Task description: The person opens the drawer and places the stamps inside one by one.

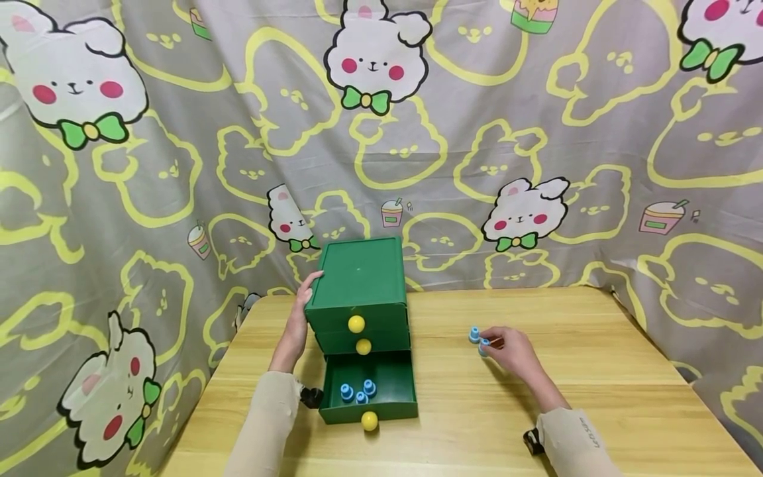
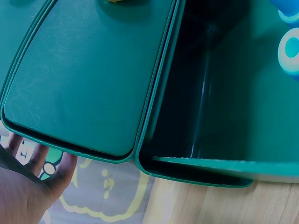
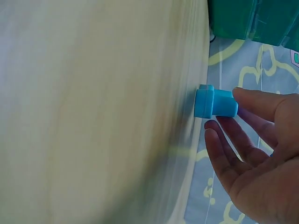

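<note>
A green drawer cabinet [image 1: 359, 275] with round yellow knobs stands on the table. Against its left side rests my left hand [image 1: 296, 324], fingers extended along the wall; the left wrist view shows the fingers [image 2: 39, 158] partly behind the cabinet's edge. The bottom drawer [image 1: 396, 409] is pulled out and holds three small blue plugs [image 1: 369, 387], wide at the base and narrower above. On the right, my right hand [image 1: 514, 352] pinches another blue plug [image 3: 217, 102] by its narrow end, its base at the table surface. Beside that one stands a further blue plug [image 1: 474, 334].
The wooden table [image 1: 596, 377] extends around the cabinet. A grey curtain [image 1: 429, 146] with cartoon rabbits hangs behind and at the sides. The two upper drawers, with yellow knobs [image 1: 356, 324], are closed above the pulled-out one.
</note>
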`<state>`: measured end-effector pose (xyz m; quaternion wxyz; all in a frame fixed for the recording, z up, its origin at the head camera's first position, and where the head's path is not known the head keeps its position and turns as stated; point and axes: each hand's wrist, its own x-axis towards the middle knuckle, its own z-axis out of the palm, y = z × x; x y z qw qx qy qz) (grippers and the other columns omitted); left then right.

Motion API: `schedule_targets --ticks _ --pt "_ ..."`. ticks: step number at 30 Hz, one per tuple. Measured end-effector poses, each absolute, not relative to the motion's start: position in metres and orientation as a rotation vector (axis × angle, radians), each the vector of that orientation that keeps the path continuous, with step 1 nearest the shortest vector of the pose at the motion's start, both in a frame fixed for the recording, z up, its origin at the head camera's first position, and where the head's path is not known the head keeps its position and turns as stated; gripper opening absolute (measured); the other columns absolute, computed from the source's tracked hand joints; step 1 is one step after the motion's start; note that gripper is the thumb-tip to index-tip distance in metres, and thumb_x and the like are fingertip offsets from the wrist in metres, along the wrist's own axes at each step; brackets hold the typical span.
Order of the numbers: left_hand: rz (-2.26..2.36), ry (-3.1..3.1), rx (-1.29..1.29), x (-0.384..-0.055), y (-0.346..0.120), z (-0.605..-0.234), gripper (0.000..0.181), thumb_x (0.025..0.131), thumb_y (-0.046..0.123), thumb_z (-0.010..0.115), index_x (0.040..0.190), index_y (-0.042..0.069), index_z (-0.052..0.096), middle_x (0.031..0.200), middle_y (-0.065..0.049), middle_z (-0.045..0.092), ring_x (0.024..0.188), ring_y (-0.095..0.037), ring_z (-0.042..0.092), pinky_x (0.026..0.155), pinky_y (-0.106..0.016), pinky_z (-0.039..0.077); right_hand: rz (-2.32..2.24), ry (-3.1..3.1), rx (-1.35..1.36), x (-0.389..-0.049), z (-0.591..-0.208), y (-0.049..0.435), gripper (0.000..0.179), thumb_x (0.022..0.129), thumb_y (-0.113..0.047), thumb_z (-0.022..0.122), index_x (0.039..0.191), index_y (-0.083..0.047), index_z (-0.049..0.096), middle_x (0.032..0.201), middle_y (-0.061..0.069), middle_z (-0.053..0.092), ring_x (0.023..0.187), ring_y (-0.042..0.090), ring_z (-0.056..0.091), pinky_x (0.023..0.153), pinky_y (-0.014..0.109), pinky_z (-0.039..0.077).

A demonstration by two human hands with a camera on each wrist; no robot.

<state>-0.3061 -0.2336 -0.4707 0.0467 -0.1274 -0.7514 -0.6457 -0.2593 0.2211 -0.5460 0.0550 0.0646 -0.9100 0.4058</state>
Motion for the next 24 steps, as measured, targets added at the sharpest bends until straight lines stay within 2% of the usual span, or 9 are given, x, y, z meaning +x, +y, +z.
schedule_targets --ticks 15,24 --pt "-1.977 -2.288 -0.398 -0.3036 -0.2324 -0.4701 0.055 0.108 0.05 0.024 0.159 0.034 0.035 0.172 0.0 0.009 0.156 -0.034 0.012 0.119 -0.072 0.011 1.209 -2.795 0.179 -0.2586 -0.5449 0.2215 0.018 0.09 -0.004 0.076 0.108 0.0 0.077 0.098 0.014 0.076 0.087 0.027 0.072 0.077 0.042 0.06" --pt "-1.953 -2.301 -0.395 -0.3048 -0.2339 -0.4719 0.056 0.107 0.054 0.026 0.159 0.037 0.036 0.172 0.0 0.01 0.156 -0.035 0.013 0.118 -0.073 0.011 1.182 -2.758 0.169 -0.2569 -0.5421 0.2215 0.016 0.09 -0.006 0.077 0.105 0.0 0.077 0.093 0.011 0.076 0.083 0.024 0.071 0.074 0.041 0.059"
